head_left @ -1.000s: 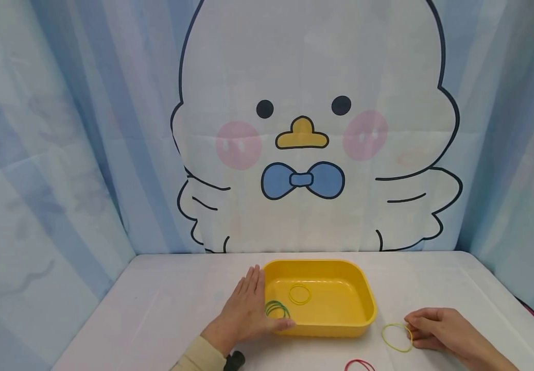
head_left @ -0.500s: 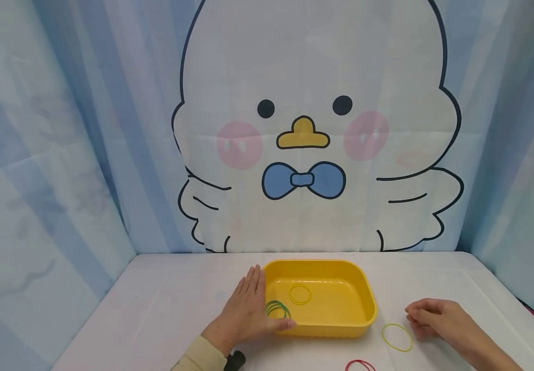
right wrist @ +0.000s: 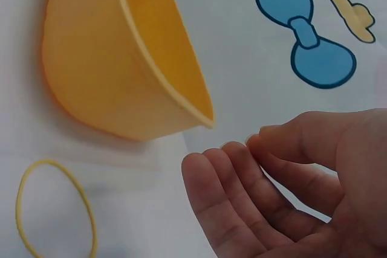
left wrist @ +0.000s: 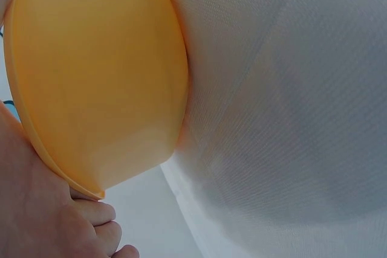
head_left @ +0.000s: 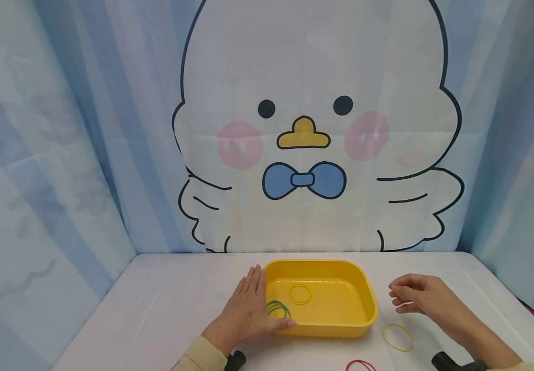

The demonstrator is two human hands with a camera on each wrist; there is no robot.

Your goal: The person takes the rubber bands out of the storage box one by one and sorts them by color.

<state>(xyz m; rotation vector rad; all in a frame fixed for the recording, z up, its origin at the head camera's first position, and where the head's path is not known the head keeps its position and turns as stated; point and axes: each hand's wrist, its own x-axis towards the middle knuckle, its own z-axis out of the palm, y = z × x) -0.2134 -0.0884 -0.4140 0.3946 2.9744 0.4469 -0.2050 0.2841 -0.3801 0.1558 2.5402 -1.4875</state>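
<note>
My left hand point(head_left: 248, 309) rests against the left side of a yellow plastic tray point(head_left: 322, 331), fingers straight along its wall and thumb over the near edge. Inside the tray lie green rubber bands point(head_left: 287, 310) at the left and a yellow rubber band ring point(head_left: 310, 294) near the middle. To the right of the tray, my right hand point(head_left: 417, 294) hovers with loosely bent fingers, thumb touching the index finger. No band shows between those fingers in the right wrist view. Below it, a yellow rubber band point(right wrist: 89, 209) lies on the table.
Red rubber bands point(head_left: 360, 361) lie at the near edge of the view. The white table point(head_left: 178, 288) ends at a hanging cloth point(head_left: 304, 221) printed with a cartoon bird. Dark wrist mounts point(head_left: 457, 363) show by the forearms.
My right hand has lifted off the yellow rubber band beside the tray and moved up and slightly left. That band stays on the table. The left hand and tray have not moved.
</note>
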